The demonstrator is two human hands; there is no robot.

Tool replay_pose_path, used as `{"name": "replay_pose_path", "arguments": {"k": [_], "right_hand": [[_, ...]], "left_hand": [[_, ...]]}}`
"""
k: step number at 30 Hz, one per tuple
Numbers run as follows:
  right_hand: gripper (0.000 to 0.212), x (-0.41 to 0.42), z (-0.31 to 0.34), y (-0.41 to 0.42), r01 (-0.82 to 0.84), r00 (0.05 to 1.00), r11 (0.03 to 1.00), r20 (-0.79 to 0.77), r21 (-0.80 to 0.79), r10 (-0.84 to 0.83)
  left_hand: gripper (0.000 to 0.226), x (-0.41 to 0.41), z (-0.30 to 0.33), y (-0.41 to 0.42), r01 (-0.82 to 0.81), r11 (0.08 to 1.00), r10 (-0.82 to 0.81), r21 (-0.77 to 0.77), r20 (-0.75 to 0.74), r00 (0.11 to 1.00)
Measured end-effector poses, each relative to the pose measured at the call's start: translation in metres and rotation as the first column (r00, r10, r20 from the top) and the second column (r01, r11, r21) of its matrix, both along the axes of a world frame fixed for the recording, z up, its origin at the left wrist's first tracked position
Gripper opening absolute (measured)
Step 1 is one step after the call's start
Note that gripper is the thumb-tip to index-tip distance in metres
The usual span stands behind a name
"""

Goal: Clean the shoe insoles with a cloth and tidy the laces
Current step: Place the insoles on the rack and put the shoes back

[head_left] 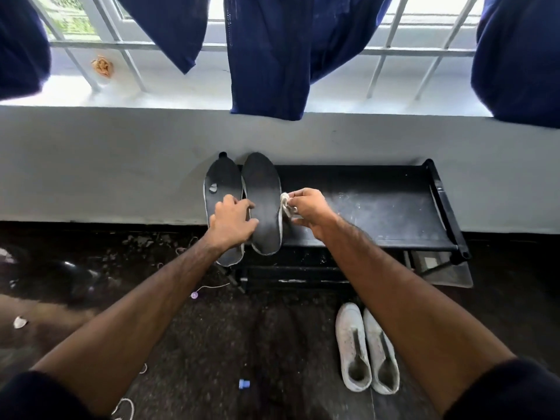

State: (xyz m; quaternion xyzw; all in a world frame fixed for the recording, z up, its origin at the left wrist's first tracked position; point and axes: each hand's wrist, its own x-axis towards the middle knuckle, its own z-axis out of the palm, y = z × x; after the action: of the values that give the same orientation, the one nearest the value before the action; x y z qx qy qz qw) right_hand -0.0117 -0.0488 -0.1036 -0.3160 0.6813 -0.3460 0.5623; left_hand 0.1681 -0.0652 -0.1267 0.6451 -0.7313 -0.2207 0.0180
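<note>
Two dark insoles lie side by side on the left end of a black shoe rack [378, 204]. The left insole [221, 180] has a pale worn spot. The right insole [262, 189] is edged in grey. My left hand [231, 221] rests on both insoles with fingers spread, pressing them down. My right hand [309, 207] pinches a small white cloth [286, 203] at the right insole's right edge. A pair of white shoes [366, 347] without laces stands on the floor below the rack, to the right.
Dark blue clothes [269, 56] hang from the window bars above the grey wall. The dark floor holds debris, a blue cap [243, 384], a white lace or string [125, 409] at bottom left, and a thin string with a purple bead [194, 295].
</note>
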Motion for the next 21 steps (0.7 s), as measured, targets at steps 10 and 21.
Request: {"name": "replay_pose_path", "arguments": {"k": [10, 21], "right_hand": [[0.018, -0.060, 0.078, 0.126, 0.031, 0.982, 0.998, 0.185, 0.053, -0.041], [0.018, -0.204, 0.205, 0.286, 0.169, 0.897, 0.985, 0.407, 0.047, -0.173]], "left_hand": [[0.042, -0.056, 0.080, 0.110, 0.186, 0.982, -0.185, -0.024, -0.308, 0.933], [0.012, -0.217, 0.230, 0.243, 0.263, 0.930, -0.014, 0.256, -0.692, 0.721]]}}
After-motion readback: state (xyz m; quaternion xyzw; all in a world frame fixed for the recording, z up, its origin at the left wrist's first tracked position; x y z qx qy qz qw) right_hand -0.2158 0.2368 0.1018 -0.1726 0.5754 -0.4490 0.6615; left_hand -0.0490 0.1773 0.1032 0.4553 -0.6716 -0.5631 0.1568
